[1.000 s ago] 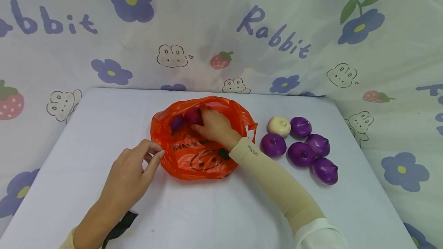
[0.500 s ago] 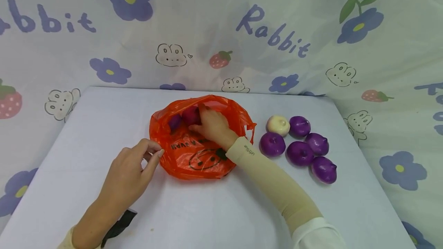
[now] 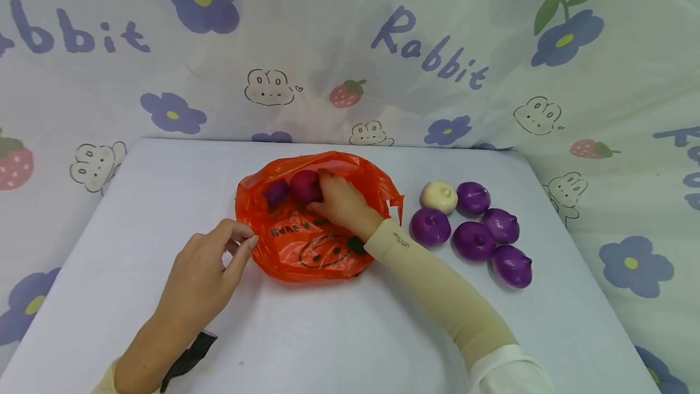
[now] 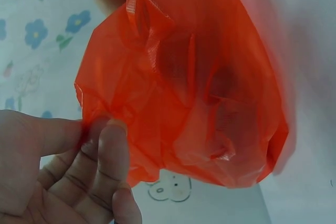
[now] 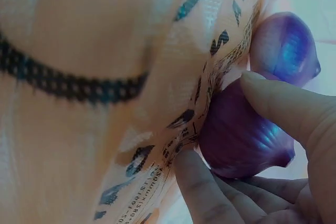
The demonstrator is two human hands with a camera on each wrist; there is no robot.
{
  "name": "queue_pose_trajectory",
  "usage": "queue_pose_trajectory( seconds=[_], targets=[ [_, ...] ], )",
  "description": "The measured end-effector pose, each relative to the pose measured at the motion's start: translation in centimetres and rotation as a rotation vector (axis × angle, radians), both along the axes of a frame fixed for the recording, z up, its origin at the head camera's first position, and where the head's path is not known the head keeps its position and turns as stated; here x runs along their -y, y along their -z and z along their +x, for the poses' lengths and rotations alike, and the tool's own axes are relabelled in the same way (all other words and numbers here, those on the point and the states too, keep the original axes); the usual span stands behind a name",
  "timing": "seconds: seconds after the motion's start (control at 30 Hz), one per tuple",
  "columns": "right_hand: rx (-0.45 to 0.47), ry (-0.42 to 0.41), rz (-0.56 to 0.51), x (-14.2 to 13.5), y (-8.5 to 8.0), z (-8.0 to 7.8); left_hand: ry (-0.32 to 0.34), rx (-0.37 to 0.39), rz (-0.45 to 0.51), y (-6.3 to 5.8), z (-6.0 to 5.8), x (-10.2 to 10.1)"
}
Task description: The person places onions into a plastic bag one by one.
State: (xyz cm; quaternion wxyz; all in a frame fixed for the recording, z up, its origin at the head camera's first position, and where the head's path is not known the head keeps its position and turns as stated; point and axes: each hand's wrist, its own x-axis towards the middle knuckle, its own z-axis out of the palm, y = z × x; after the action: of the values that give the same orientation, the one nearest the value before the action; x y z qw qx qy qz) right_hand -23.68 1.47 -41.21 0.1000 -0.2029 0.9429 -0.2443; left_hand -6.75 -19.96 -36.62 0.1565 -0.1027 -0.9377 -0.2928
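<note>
An orange-red plastic bag (image 3: 295, 263) lies with its mouth spread on the white table, a cartoon face and lettering printed on it. My left hand (image 3: 199, 275) pinches the bag's near-left rim between thumb and fingers; the left wrist view shows the thin plastic at the fingertips (image 4: 113, 129). Inside the bag, my right hand (image 3: 344, 204) grips a purple onion (image 5: 244, 135), thumb on one side and fingers on the other. Another purple onion (image 3: 276, 193) sits just left of it in the bag. Part of the right hand's fingers is hidden behind the held onion in the head view.
Right of the bag, several purple onions (image 3: 474, 241) and one white onion (image 3: 439, 197) are clustered on the white table (image 3: 339, 333). A black strip (image 3: 191, 354) shows beside my left wrist. A printed curtain (image 3: 328, 29) hangs behind the table.
Over the last half second my right hand has shifted slightly right inside the bag, and more of the gripped onion shows. My left hand has stayed at the bag's rim.
</note>
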Motion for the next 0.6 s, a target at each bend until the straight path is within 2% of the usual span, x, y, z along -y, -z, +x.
queue_pose_trajectory(
  seconds=[0.6],
  targets=[
    [-0.118,0.012,0.089,1.1,0.3,-0.1,-0.001,-0.001,-0.002,0.1,0.0,0.0]
  ],
)
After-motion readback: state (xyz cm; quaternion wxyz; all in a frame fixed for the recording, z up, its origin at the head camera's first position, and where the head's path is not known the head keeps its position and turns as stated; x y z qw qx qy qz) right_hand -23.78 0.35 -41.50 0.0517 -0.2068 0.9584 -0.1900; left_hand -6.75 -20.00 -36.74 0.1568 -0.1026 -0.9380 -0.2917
